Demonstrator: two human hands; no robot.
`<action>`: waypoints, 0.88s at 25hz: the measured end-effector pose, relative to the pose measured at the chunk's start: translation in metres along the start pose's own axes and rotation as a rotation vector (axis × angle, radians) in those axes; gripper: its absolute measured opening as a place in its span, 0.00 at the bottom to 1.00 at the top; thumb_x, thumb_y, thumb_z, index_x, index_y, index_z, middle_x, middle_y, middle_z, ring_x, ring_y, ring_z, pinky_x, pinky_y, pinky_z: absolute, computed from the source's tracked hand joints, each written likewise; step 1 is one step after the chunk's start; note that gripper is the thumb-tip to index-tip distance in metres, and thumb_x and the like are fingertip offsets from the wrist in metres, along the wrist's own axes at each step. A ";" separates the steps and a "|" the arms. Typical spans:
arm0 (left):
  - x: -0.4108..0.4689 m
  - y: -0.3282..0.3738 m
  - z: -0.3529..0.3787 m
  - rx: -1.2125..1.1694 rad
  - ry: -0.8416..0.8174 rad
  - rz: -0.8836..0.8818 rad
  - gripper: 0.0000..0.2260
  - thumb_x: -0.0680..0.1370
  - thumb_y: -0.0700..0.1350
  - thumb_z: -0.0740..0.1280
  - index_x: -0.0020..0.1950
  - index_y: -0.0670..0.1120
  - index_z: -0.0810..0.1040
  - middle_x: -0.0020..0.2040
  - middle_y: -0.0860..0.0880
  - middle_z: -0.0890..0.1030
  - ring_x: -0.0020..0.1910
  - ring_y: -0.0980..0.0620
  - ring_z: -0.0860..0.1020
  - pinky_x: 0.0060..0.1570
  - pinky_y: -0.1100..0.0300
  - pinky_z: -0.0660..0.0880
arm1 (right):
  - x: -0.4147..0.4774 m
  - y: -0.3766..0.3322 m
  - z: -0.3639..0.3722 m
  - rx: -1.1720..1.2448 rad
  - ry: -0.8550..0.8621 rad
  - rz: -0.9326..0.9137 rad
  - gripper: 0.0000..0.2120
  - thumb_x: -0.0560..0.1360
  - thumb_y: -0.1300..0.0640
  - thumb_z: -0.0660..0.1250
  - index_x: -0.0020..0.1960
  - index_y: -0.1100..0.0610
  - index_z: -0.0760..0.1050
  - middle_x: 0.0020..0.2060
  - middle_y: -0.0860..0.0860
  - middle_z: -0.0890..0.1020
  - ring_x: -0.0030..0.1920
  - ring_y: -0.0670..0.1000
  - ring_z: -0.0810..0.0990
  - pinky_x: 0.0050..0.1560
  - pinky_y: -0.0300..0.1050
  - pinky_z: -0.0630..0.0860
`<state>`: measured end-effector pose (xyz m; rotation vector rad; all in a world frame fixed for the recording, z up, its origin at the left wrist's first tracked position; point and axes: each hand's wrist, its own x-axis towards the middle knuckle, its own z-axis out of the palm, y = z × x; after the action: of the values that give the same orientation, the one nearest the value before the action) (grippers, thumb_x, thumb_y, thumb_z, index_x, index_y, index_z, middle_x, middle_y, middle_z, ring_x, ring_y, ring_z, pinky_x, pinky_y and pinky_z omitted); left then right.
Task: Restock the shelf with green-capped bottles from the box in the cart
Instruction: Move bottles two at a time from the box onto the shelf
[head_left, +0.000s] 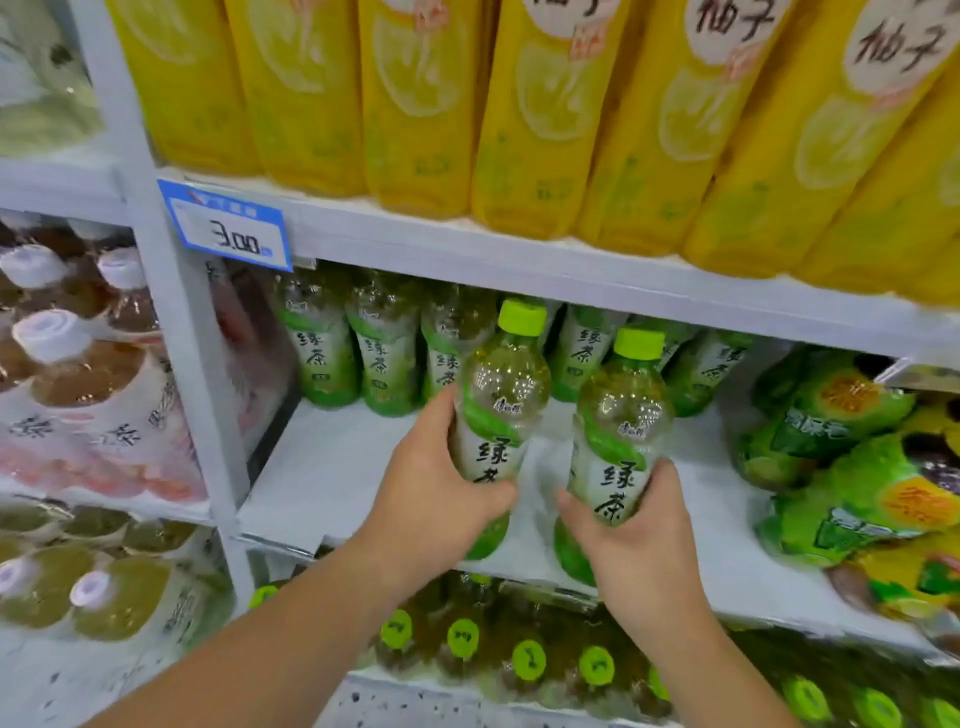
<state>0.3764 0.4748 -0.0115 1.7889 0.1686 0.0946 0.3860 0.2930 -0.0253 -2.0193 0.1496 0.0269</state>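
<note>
I hold two green-capped green tea bottles upright over the front of the white middle shelf (332, 467). My left hand (431, 493) grips the left bottle (501, 400) around its lower label. My right hand (639, 540) grips the right bottle (621, 421) near its base. A row of several matching bottles (384, 353) stands at the back of the same shelf. The cart and box are out of view.
Tall yellow bottles (426, 104) fill the shelf above, with a blue price tag (228, 223) reading 3.00. Green and yellow packs (852, 467) lie at the shelf's right. Green-capped bottles (530, 660) sit on the shelf below. White-capped bottles (67, 364) stand in the left bay.
</note>
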 end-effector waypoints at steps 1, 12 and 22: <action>0.005 -0.003 0.004 -0.003 0.003 0.034 0.33 0.67 0.34 0.77 0.63 0.63 0.73 0.54 0.60 0.83 0.54 0.60 0.82 0.57 0.53 0.80 | 0.005 0.003 0.002 0.010 -0.012 -0.018 0.25 0.69 0.55 0.79 0.57 0.49 0.68 0.45 0.41 0.78 0.42 0.28 0.76 0.36 0.25 0.72; 0.026 -0.033 0.032 -0.079 0.065 0.147 0.27 0.71 0.35 0.77 0.63 0.56 0.76 0.54 0.60 0.84 0.55 0.63 0.81 0.54 0.69 0.76 | 0.032 0.030 0.012 0.075 -0.048 -0.110 0.29 0.71 0.53 0.77 0.58 0.35 0.61 0.54 0.32 0.76 0.52 0.27 0.75 0.51 0.26 0.69; 0.027 -0.073 0.032 0.248 0.170 0.028 0.23 0.69 0.52 0.79 0.62 0.55 0.78 0.53 0.60 0.80 0.52 0.65 0.78 0.53 0.73 0.74 | 0.039 0.065 0.009 -0.164 -0.038 -0.126 0.28 0.70 0.52 0.78 0.64 0.38 0.68 0.57 0.37 0.79 0.59 0.42 0.78 0.58 0.43 0.74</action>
<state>0.4037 0.4640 -0.0909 2.0306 0.2875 0.2554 0.4178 0.2688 -0.0909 -2.1869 -0.0042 -0.0026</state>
